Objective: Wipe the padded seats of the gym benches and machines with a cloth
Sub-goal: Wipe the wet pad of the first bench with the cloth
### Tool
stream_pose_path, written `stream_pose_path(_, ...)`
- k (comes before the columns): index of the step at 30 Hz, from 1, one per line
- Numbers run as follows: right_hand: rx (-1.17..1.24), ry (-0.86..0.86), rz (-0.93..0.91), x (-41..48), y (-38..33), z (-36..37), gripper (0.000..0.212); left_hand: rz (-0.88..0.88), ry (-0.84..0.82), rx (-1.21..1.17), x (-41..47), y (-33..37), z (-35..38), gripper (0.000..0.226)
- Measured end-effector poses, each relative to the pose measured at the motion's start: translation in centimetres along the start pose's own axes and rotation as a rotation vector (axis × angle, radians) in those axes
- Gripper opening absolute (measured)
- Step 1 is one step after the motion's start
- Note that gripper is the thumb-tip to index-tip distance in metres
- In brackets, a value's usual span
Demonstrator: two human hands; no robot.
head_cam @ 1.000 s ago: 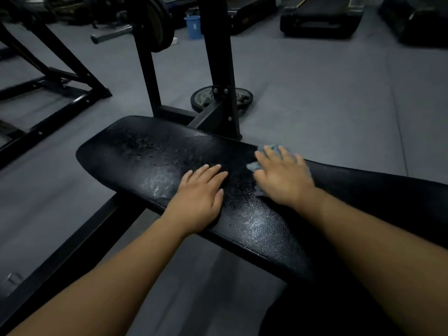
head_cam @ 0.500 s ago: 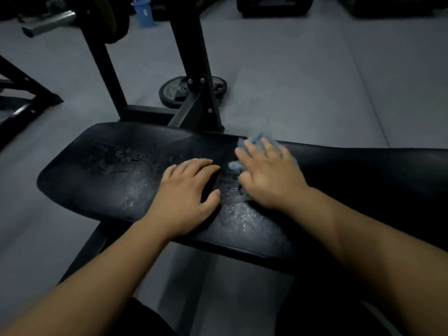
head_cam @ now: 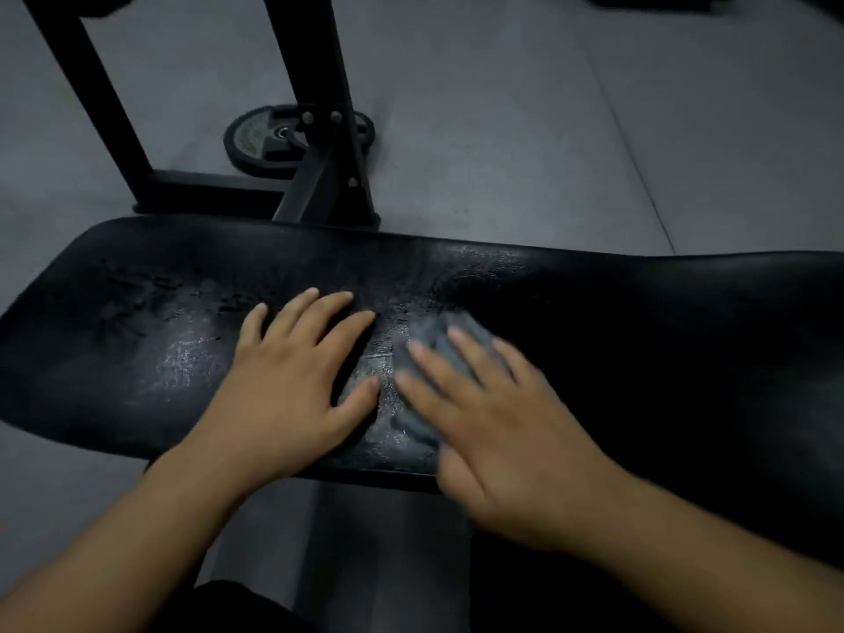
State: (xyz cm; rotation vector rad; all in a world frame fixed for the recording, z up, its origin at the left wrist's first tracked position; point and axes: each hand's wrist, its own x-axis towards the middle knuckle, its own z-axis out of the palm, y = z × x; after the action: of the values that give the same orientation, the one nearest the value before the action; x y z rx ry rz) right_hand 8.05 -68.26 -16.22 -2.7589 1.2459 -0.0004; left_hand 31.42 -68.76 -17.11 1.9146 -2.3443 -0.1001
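Left forearm (head_cam: 137, 541) and right forearm (head_cam: 685, 555) bare, both reaching forward from the lower corners. Left grip (head_cam: 292, 381): palm down, flat, fingers straight and slightly spread, thumb angled out to the right. Right grip (head_cam: 493, 431): palm down, fingers (head_cam: 461, 358) extended and fanned, pointing up-left, motion-blurred. Grips lie just beside each other, a narrow gap between.

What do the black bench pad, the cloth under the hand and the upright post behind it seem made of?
Bench pad: probably black vinyl or faux leather; pebbled grain, glossy damp-looking patches.
Cloth: soft grey-blue fabric, maybe microfibre; it bunches under the right hand, though blurred.
Upright post: black painted metal, seemingly steel; matte, square-edged, bolted.
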Motion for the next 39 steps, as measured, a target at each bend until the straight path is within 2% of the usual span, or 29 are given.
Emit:
stream_pose_path(3, -0.030, -0.012, -0.067, -3.2, 2.2, -0.3, 0.071, 0.013, 0.002, 0.010, 0.0, -0.3, 0.2, 0.067)
stream_pose_path(6, -0.033, 0.006, 0.182, 0.7, 5.0, -1.6, 0.071, 0.000, -0.020, 0.001, 0.0, -0.4, -0.1, 0.068)
stream_pose_path(8, -0.007, -0.005, 0.340, 3.7, 3.4, -1.4, 0.075, -0.010, -0.032, -0.009, 0.3, 0.2, -0.1, 0.069)
stream_pose_path(9, -0.007, 0.001, 0.327, 4.0, 2.1, -1.3, 0.076, -0.014, -0.035, -0.020, 0.5, 0.7, 0.0, 0.069)
stream_pose_path(11, 0.017, -0.017, 0.163, 2.2, 0.0, -0.7, 0.073, 0.005, -0.034, -0.027, 1.1, 1.5, 0.2, 0.070)
stream_pose_path(14, 0.001, -0.046, -0.013, -1.9, 2.6, -0.3, 0.073, 0.052, 0.003, -0.040, 1.7, 1.4, 1.0, 0.069)
stream_pose_path(15, -0.016, -0.036, 0.021, -2.0, 4.1, -0.4, 0.072, 0.056, 0.014, -0.052, 1.6, 1.2, 1.0, 0.067)
stream_pose_path(17, -0.018, 0.022, 0.212, 0.8, 5.7, -0.8, 0.068, 0.050, 0.041, -0.080, 1.6, 0.9, 1.1, 0.064)
stream_pose_path(19, -0.031, 0.059, 0.331, 4.6, 4.0, -0.5, 0.071, 0.044, 0.070, -0.109, 1.6, 0.9, 1.1, 0.059)
stream_pose_path(20, -0.046, 0.069, 0.300, 5.3, 2.4, -0.2, 0.072, 0.036, 0.085, -0.126, 1.5, 0.9, 1.2, 0.058)
stream_pose_path(22, -0.039, 0.051, 0.097, 3.8, -0.3, 0.3, 0.070, 0.022, 0.115, -0.146, 1.3, 0.8, 1.2, 0.057)
stream_pose_path(25, -0.018, -0.024, -0.085, -0.5, 0.7, 0.0, 0.068, 0.006, 0.129, -0.130, 1.1, 0.8, 1.1, 0.056)
stream_pose_path(26, -0.028, 0.005, -0.070, -0.2, 2.5, -0.3, 0.068, 0.004, 0.131, -0.127, 1.1, 0.9, 1.1, 0.056)
stream_pose_path(28, -0.036, 0.026, 0.100, 3.6, 5.6, -1.2, 0.069, 0.001, 0.144, -0.121, 1.1, 1.0, 1.0, 0.055)
stream_pose_path(31, 0.007, -0.007, 0.335, 11.0, 5.6, -1.5, 0.072, -0.045, 0.164, -0.137, 1.1, 1.1, 0.8, 0.055)
stream_pose_path(33, -0.005, 0.008, 0.264, 11.9, 3.1, -1.0, 0.076, -0.074, 0.185, -0.144, 1.0, 1.1, 0.8, 0.056)
stream_pose_path(36, 0.042, 0.005, -0.058, 5.7, 0.8, -0.4, 0.074, -0.095, 0.183, -0.135, 0.9, 1.0, 0.7, 0.058)
stream_pose_path(38, 0.042, -0.007, -0.128, 3.1, 2.8, -0.5, 0.070, -0.108, 0.190, -0.133, 0.9, 1.1, 0.7, 0.057)
stream_pose_path(39, 0.016, 0.002, -0.103, 3.6, 4.5, -0.7, 0.070, -0.110, 0.192, -0.125, 0.8, 1.2, 0.7, 0.057)
